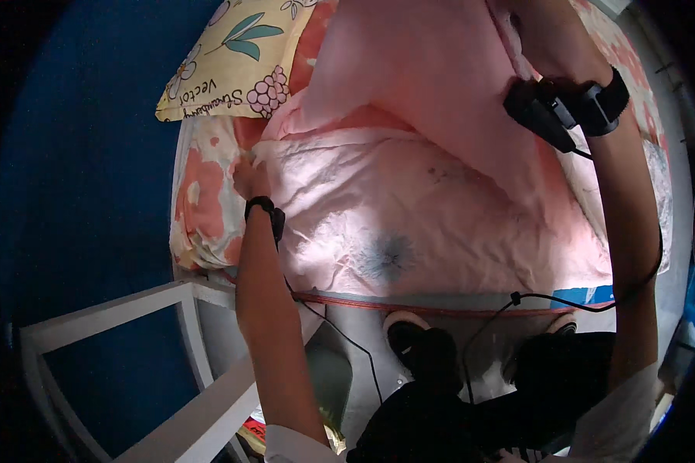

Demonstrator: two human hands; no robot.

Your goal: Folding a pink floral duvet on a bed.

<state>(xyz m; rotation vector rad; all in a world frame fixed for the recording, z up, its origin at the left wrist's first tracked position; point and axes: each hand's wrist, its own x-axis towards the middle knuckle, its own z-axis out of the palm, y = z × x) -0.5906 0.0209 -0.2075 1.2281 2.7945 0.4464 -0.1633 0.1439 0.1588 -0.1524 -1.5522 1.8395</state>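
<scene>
A pink quilt (432,224) lies spread over the bed, with a bluish dandelion-like print near its front edge. Its far part is lifted and folded in a smooth pink sheet of cloth. My left hand (249,179) is closed on the quilt's left edge, beside the flowered bedsheet (201,189). Farther off on the right, my right hand (544,42) grips the raised edge of the same quilt; its fingertips are partly hidden. Dark straps with small devices sit on both my wrists.
A yellow pillow (235,73) with fruit and leaf prints rests at the far left. White metal rails (116,312) stand at the near left, by a blue wall (93,154). Black cables (552,297) hang from my wrists. My shoes (405,332) are close to the bed's front edge.
</scene>
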